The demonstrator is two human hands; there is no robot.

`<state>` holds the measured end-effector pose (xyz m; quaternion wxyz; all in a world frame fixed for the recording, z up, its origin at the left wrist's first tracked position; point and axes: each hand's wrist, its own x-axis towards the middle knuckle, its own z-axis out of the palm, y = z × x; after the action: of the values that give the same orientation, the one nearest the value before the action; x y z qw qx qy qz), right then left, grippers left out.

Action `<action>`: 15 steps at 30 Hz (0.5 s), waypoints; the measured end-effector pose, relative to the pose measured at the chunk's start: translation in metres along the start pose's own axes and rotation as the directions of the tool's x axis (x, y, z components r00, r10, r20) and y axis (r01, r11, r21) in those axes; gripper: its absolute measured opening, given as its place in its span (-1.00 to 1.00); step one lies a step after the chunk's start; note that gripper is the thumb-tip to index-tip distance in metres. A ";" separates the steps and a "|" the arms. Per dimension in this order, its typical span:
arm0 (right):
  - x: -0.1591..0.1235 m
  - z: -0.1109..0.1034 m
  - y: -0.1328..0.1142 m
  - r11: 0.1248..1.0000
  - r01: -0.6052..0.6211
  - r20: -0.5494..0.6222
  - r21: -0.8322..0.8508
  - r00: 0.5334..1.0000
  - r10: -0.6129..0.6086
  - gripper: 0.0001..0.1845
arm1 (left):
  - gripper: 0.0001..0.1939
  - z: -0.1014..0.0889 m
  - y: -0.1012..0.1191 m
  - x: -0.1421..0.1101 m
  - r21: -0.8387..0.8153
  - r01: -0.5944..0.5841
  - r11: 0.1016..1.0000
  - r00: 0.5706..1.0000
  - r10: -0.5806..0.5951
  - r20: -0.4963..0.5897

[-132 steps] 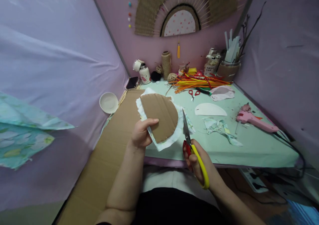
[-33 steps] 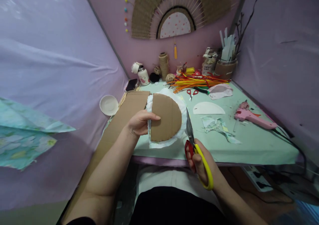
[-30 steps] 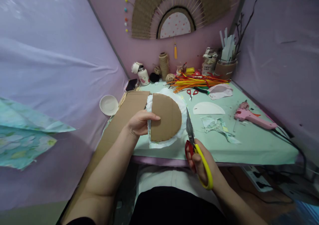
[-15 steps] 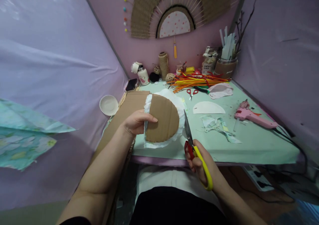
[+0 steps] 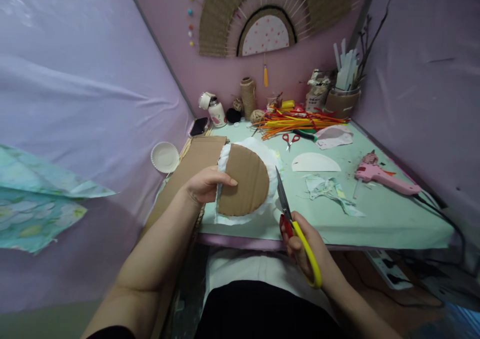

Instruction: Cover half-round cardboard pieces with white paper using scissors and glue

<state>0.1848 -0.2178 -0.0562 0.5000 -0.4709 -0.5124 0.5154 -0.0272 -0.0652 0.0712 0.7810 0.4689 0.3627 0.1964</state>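
Observation:
My left hand (image 5: 204, 185) grips the straight left edge of a brown cardboard half-disc (image 5: 243, 180), thumb on top. A white fabric layer (image 5: 270, 158) sticks out all round under the cardboard. In my right hand (image 5: 305, 244) are scissors with yellow and red handles (image 5: 296, 234), fingers through the loops. Their blades (image 5: 282, 198) point up and away, just right of the fabric's curved rim.
A long cardboard sheet (image 5: 187, 171) leans over the mint-green table's (image 5: 375, 219) left edge. On the table lie fabric scraps (image 5: 330, 191), a white half-disc (image 5: 315, 163), small red scissors (image 5: 290, 140), a pink glue gun (image 5: 386, 179) and a pile of orange sticks (image 5: 296, 121). A paper plate (image 5: 164, 156) sits left.
My left hand turned the cardboard and fabric so the straight edge stands more upright, and shifted them slightly left. The scissors stayed beside the curved rim.

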 end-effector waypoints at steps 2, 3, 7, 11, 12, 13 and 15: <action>-0.001 0.000 0.003 1.000 -0.004 -0.005 -0.005 1.000 0.004 -0.31 | -0.52 0.000 0.001 -0.001 -0.003 0.000 1.000 1.000 0.000 -0.012; -0.001 0.000 0.004 1.000 -0.004 -0.009 -0.007 1.000 0.004 -0.32 | -0.52 0.000 0.001 -0.001 -0.006 0.003 1.000 1.000 -0.003 -0.015; -0.002 0.000 0.004 1.000 -0.003 -0.021 -0.007 1.000 0.002 -0.35 | -0.56 0.003 0.004 -0.003 -0.028 0.012 1.000 1.000 -0.011 0.010; -0.002 0.000 0.000 1.000 -0.004 0.001 0.016 1.000 0.004 -0.37 | -0.59 0.005 0.005 -0.005 -0.044 0.017 0.999 0.998 -0.015 0.055; -0.002 0.001 0.000 1.000 -0.008 0.010 0.027 1.000 0.007 -0.36 | -0.59 0.005 0.005 -0.005 -0.043 0.021 0.999 0.998 -0.018 0.063; -0.002 0.001 -0.001 0.999 -0.011 0.014 0.037 1.000 0.010 -0.36 | -0.58 0.005 0.004 -0.005 -0.039 0.026 0.999 0.997 -0.023 0.068; -0.002 0.002 -0.001 0.999 -0.012 0.009 0.050 1.000 0.012 -0.34 | -0.58 0.004 0.003 -0.004 -0.026 0.035 0.999 0.997 -0.033 0.072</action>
<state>0.1832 -0.2200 -0.0554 0.5063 -0.4589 -0.4987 0.5333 -0.0274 -0.0689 0.0763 0.8032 0.4586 0.3395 0.1711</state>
